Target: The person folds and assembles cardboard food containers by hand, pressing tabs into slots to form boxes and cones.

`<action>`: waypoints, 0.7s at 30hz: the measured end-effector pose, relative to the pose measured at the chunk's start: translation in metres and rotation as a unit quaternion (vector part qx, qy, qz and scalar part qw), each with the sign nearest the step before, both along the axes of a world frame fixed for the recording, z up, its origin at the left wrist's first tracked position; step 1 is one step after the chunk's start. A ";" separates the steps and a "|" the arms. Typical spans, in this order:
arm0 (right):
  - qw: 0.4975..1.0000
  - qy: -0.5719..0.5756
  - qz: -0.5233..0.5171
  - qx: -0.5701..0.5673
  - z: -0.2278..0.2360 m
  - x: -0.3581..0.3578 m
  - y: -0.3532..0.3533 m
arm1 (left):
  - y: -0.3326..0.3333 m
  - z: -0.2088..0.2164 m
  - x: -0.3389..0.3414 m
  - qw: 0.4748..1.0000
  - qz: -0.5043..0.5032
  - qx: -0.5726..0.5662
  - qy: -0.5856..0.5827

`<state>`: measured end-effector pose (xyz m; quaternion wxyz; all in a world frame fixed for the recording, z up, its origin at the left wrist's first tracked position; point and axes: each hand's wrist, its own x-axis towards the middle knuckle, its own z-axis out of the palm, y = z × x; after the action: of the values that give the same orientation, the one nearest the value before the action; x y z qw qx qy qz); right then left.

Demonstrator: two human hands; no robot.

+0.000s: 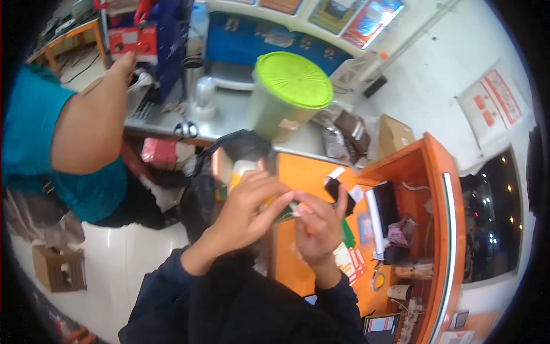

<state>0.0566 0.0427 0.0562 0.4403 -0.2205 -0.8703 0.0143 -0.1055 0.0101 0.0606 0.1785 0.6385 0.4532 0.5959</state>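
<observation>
My left hand (245, 207) and my right hand (318, 229) meet in front of me, above the left part of an orange desk (301, 172). The fingertips of both are pinched together at a small whitish piece (294, 209), too blurred and covered to name. My left thumb and forefinger reach it from the left. On the right, my thumb and forefinger close on it, while another finger points up. Behind my left hand a white and yellow object (243, 167) shows in part. A black object (339, 192) lies on the desk beyond my right fingers.
A large tub with a green lid (293, 80) stands on a metal counter (220, 123) ahead. At left a person in a teal shirt (37, 126) stretches an arm over the counter. An orange shelf unit (438, 229) rises at right; a tape roll (378, 281) lies beside it.
</observation>
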 end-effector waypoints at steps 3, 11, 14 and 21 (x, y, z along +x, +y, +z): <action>0.997 0.038 0.025 -0.066 0.005 0.005 0.000 | 0.003 0.001 0.007 0.999 -0.013 0.049 0.000; 0.831 0.168 0.186 -0.497 0.017 0.014 0.012 | -0.009 0.008 0.002 0.988 -0.071 0.094 0.104; 0.924 0.086 0.094 -0.362 0.015 0.018 0.001 | -0.012 -0.005 0.003 0.983 -0.056 0.148 0.091; 0.849 0.400 0.060 -0.340 -0.012 -0.006 -0.006 | -0.008 -0.044 0.024 0.892 0.177 0.353 0.222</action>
<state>0.0504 0.0370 0.0438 0.6461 -0.2784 -0.5715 0.4224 -0.0812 0.0021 0.0169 -0.2722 0.6843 0.3463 0.5811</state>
